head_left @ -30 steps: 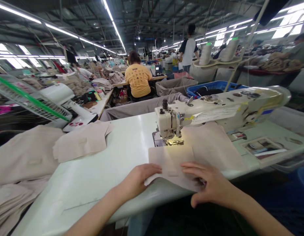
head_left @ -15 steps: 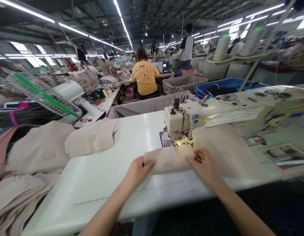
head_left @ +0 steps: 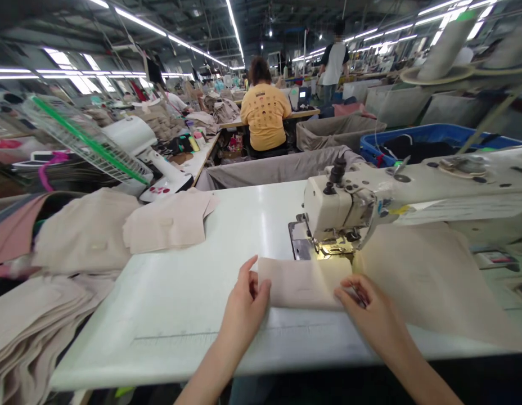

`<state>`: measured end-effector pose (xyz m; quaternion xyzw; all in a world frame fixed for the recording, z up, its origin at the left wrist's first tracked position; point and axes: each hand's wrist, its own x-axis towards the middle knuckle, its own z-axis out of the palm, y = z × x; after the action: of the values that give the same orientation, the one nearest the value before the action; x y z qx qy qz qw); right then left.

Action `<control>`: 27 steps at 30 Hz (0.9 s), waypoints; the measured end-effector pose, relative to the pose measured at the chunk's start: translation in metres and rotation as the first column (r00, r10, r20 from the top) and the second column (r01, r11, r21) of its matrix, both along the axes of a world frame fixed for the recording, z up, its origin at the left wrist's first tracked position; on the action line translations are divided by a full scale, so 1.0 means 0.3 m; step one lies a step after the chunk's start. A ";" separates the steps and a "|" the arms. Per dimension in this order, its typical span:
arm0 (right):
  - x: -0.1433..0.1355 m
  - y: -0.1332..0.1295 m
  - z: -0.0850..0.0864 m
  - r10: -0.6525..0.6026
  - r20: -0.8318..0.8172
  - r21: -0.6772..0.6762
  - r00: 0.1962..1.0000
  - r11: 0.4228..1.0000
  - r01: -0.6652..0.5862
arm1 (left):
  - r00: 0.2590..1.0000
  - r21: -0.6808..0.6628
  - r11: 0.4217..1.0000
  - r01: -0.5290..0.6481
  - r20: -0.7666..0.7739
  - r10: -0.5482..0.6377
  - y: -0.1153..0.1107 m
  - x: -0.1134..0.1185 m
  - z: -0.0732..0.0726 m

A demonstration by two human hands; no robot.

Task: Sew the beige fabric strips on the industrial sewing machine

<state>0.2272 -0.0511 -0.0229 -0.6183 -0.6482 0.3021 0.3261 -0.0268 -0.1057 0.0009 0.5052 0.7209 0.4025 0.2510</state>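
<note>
Pinching the left edge of the folded cloth [head_left: 303,286], left hand [head_left: 245,304], thumb on top. Right hand [head_left: 374,308] pinches the cloth's lower right corner (something small and dark in its fingers, too blurred to name). Folded cloth sits over the pale surface [head_left: 180,306], just in front of the sewing machine [head_left: 331,208]. Larger beige piece [head_left: 433,281] to the right; beige stack [head_left: 168,222] at left, near a white fan [head_left: 132,135].

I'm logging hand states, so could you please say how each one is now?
Left hand: partly curled, thumb at left edge of folded beige fabric; grip unclear.
Right hand: closed on that fabric's right end and a small dark object.
</note>
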 end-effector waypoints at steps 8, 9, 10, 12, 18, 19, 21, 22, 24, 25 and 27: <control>0.007 -0.018 -0.013 -0.061 0.057 -0.030 0.997 0.998 0.063 | 0.970 0.051 0.989 0.140 -0.206 -0.127 -0.002 -0.008 0.007; 0.005 -0.019 -0.006 -0.064 0.062 -0.038 0.996 0.997 0.066 | 0.968 0.058 0.988 0.145 -0.217 -0.129 0.000 -0.008 0.009; 0.003 -0.020 0.000 -0.064 0.068 -0.047 0.996 0.997 0.068 | 0.965 0.062 0.987 0.147 -0.226 -0.129 0.002 -0.007 0.009; -0.002 -0.023 0.013 -0.066 0.078 -0.062 0.995 0.996 0.071 | 0.962 0.061 0.987 0.147 -0.240 -0.128 0.004 -0.006 0.007; -0.012 -0.029 0.032 -0.078 0.055 -0.048 0.995 0.996 0.081 | 0.963 0.053 0.989 0.135 -0.243 -0.119 0.008 -0.005 0.002; -0.012 -0.029 0.032 -0.079 0.053 -0.047 0.995 0.996 0.082 | 0.964 0.052 0.990 0.131 -0.241 -0.114 0.009 -0.004 0.003; -0.011 -0.030 0.031 -0.079 0.053 -0.050 0.995 0.995 0.082 | 0.965 0.052 0.991 0.125 -0.241 -0.109 0.010 -0.003 0.005; -0.011 -0.030 0.031 -0.079 0.055 -0.053 0.995 0.995 0.082 | 0.965 0.054 0.991 0.123 -0.241 -0.107 0.011 -0.003 0.006; -0.009 -0.030 0.029 -0.077 0.059 -0.054 0.995 0.995 0.081 | 0.965 0.054 0.991 0.121 -0.240 -0.105 0.012 -0.002 0.008; -0.009 -0.030 0.029 -0.080 0.059 -0.054 0.995 0.995 0.083 | 0.966 0.054 0.991 0.120 -0.239 -0.104 0.012 -0.002 0.009; -0.008 -0.029 0.029 -0.086 0.060 -0.058 0.994 0.994 0.089 | 0.966 0.047 0.992 0.117 -0.235 -0.103 0.013 -0.003 0.010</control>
<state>0.2248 -0.0597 -0.0141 -0.6642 -0.6201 0.2890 0.3012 -0.0276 -0.1018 0.0038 0.5954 0.7037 0.3477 0.1714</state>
